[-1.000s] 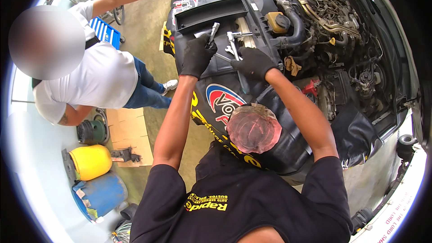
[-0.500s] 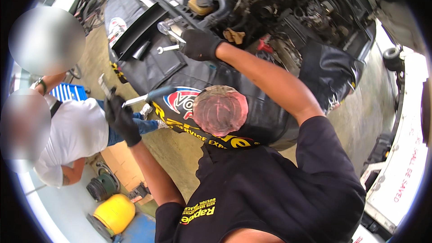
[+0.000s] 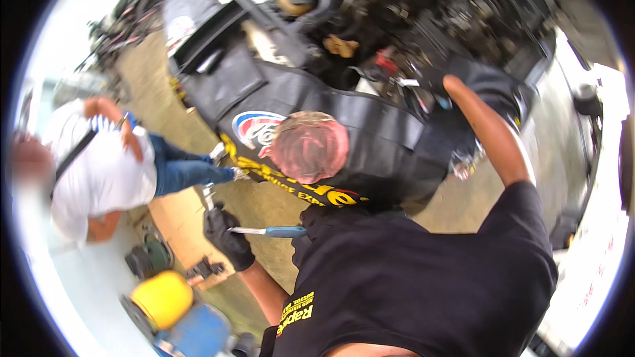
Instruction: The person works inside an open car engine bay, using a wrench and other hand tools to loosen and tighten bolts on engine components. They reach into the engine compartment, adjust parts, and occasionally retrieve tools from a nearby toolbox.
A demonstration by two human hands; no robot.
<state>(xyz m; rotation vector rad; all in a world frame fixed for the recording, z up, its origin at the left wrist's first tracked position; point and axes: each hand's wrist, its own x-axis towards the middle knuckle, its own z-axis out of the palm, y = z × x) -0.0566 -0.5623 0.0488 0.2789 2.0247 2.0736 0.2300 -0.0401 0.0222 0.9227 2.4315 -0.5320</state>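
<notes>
Black-gloved left hand [image 3: 228,238] — closed on blue-handled, metal-shafted tool [image 3: 286,231] and short silver tool [image 3: 209,194], beside black cloth shirt [image 3: 410,271]. Black-gloved right hand [image 3: 433,87] — over dark engine bay [image 3: 407,23], grip blurred, cannot tell. Apparent step: tool handling; next calls for secure hold.

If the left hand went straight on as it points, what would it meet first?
The left hand would likely meet the co-worker's jeans, though depth is unclear from this single view.

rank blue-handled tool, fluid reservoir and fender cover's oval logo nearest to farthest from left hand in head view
1. Blue-handled tool: in the left hand, handle toward the right.
2. Oval logo: on the fender cover, up and right.
3. Fluid reservoir: in the engine bay, farther up.
</notes>
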